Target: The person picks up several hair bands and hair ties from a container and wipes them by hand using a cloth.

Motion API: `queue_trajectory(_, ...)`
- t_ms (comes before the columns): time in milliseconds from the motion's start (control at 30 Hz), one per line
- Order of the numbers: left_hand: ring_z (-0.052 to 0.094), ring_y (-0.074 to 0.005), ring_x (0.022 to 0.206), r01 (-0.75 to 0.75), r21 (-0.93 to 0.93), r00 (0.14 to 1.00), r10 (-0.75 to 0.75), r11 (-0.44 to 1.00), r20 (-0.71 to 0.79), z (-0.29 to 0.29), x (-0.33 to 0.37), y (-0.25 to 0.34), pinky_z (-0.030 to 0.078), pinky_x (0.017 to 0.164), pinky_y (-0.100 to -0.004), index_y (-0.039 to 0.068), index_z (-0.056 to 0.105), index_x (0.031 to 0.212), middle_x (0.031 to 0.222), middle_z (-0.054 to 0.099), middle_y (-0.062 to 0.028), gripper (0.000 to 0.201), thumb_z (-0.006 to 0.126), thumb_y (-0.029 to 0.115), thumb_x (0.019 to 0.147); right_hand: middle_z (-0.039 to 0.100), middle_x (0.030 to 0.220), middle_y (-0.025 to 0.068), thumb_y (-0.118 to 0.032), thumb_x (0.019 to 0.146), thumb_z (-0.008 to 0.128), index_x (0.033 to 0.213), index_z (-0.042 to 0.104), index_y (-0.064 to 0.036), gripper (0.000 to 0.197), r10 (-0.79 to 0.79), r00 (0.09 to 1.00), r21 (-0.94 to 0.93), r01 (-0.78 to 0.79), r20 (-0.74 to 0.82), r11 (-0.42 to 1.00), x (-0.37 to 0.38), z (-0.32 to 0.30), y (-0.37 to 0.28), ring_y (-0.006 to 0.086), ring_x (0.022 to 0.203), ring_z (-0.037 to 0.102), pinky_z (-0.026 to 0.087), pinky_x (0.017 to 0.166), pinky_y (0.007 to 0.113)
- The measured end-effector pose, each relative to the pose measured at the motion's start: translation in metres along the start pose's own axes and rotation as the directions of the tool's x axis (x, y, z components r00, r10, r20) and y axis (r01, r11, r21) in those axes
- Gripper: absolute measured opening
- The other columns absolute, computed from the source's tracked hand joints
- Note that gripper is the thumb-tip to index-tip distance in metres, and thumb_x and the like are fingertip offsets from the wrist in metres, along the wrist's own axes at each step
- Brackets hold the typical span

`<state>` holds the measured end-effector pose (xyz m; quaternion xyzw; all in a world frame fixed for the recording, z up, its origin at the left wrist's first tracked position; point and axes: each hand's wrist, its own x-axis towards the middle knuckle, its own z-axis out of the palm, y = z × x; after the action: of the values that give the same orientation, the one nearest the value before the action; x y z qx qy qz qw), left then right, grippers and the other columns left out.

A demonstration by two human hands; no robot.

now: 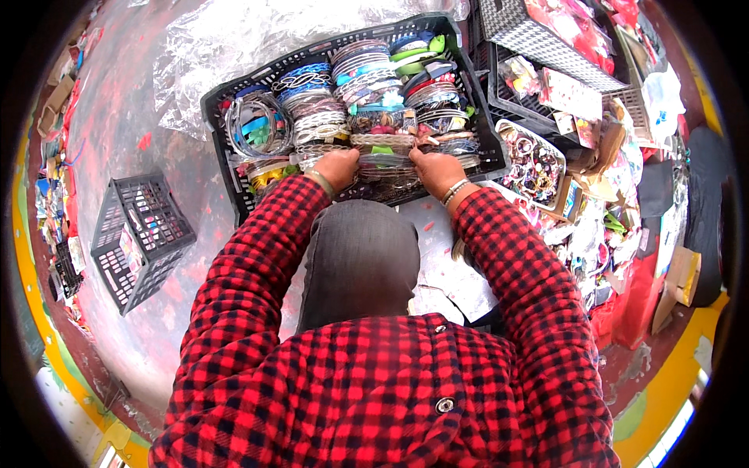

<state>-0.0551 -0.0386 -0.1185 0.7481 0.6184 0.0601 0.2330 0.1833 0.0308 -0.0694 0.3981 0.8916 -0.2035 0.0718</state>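
A black plastic crate (218,156) in front of me holds rows of stacked hairbands (363,62) in silver, blue, green and brown. Both my hands reach over its near side. My left hand (338,168) is closed at the left end of a stack of thin, pale hairbands (382,142). Closed at the right end of that same stack is my right hand (437,170). The stack lies level between them, low over the near rows. Coiled grey bands (259,125) sit in the crate's left part. My fingertips are partly hidden behind the hands.
Clear plastic sheeting (203,62) lies behind the crate. A smaller black crate (144,238) rests on the floor at the left. At the right stand a grey basket (538,47), a white tub of small trinkets (534,164), and heaped packets and cardboard (675,285).
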Motion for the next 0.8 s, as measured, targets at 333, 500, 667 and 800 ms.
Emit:
queue_trajectory(333,0.059,-0.0333,0.067,-0.041,0.127,0.999,0.042,0.991,-0.012,0.005,-0.007,0.011,0.047,0.059,-0.0420,0.003,0.047,0.083,0.069,0.058,-0.0186,0.009,0.047,0.008,0.075,0.061,0.077,0.0167,-0.015,0.082,0.042,0.097,0.047,-0.0109,0.016,-0.035,0.999,0.044,0.034,0.021,0.998,0.001,-0.018,0.007,0.0353,0.074,0.060,0.046,0.062,0.045)
queue_trajectory(500,0.057,-0.0379,0.077,0.024,-0.031,1.000,-0.023,0.999,0.014,-0.010,0.013,0.007,0.045,0.067,-0.0444,0.002,0.046,0.089,0.076,0.059,-0.0211,0.014,0.047,0.009,0.078,0.060,0.081,0.0200,-0.013,0.081,0.044,0.098,0.047,-0.0098,0.018,0.134,0.989,0.134,-0.140,0.055,0.981,0.001,-0.015,0.000,0.0372,0.077,0.059,0.045,0.067,0.046)
queue_trajectory(667,0.056,-0.0390,0.079,-0.012,-0.052,0.986,0.020,0.999,0.165,-0.017,0.014,0.005,0.043,0.069,-0.0460,0.001,0.045,0.092,0.079,0.058,-0.0225,0.017,0.050,0.011,0.079,0.058,0.077,0.0216,-0.017,0.079,0.054,0.091,0.050,-0.0065,0.017,0.122,0.992,0.188,-0.128,0.040,0.974,0.004,0.012,0.023,0.0395,0.079,0.056,0.043,0.069,0.047)
queue_trajectory(800,0.056,-0.0387,0.080,-0.043,-0.086,0.991,0.054,0.995,0.125,-0.011,-0.001,0.002,0.043,0.069,-0.0459,0.001,0.044,0.092,0.078,0.058,-0.0221,0.018,0.051,0.012,0.079,0.058,0.078,0.0202,-0.013,0.077,0.053,0.088,0.052,-0.0065,0.013,0.102,0.995,0.187,-0.099,-0.005,0.977,0.009,0.017,0.022,0.0389,0.078,0.056,0.044,0.068,0.046)
